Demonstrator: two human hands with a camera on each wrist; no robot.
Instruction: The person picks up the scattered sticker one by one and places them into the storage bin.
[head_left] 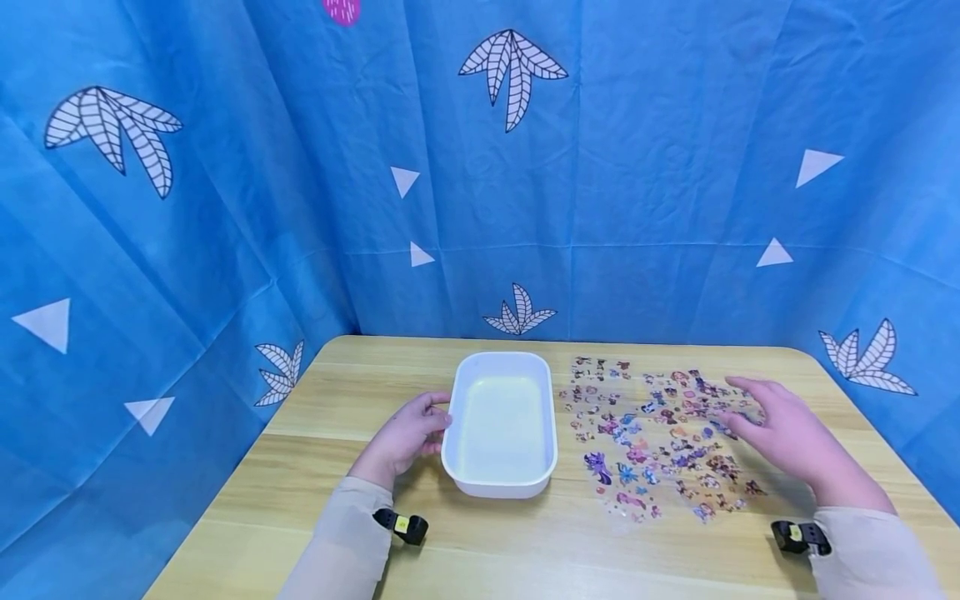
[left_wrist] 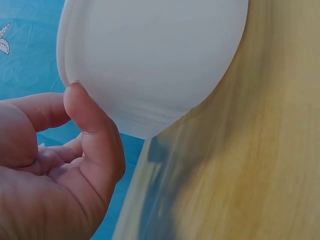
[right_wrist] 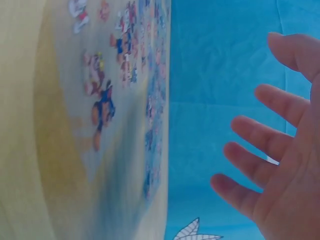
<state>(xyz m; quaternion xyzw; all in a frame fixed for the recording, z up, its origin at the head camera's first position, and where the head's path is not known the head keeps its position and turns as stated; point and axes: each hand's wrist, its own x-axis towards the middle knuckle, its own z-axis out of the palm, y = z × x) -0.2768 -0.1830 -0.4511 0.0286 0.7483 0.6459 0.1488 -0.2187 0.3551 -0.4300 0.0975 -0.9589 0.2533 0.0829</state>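
A white rectangular plastic tub (head_left: 498, 425) with rounded corners is near the middle of the wooden table, its inside bare. At its left side, my left hand (head_left: 408, 433) pinches the rim with bent fingers. In the left wrist view, one fingertip (left_wrist: 77, 97) presses on the tub's outer wall (left_wrist: 160, 55) just below the rim. My right hand (head_left: 787, 429) hovers over the right end of several clear sticker sheets (head_left: 600, 467) printed with small colourful cartoon figures. Its spread, relaxed fingers (right_wrist: 255, 167) hold nothing in the right wrist view.
The sticker sheets spread over the table's right half, close beside the tub. A light wooden table (head_left: 337, 375) runs back to a blue curtain (head_left: 660, 167) with white leaf and triangle prints. Each wrist wears a small black camera (head_left: 798, 537) over a pale sleeve (head_left: 873, 550).
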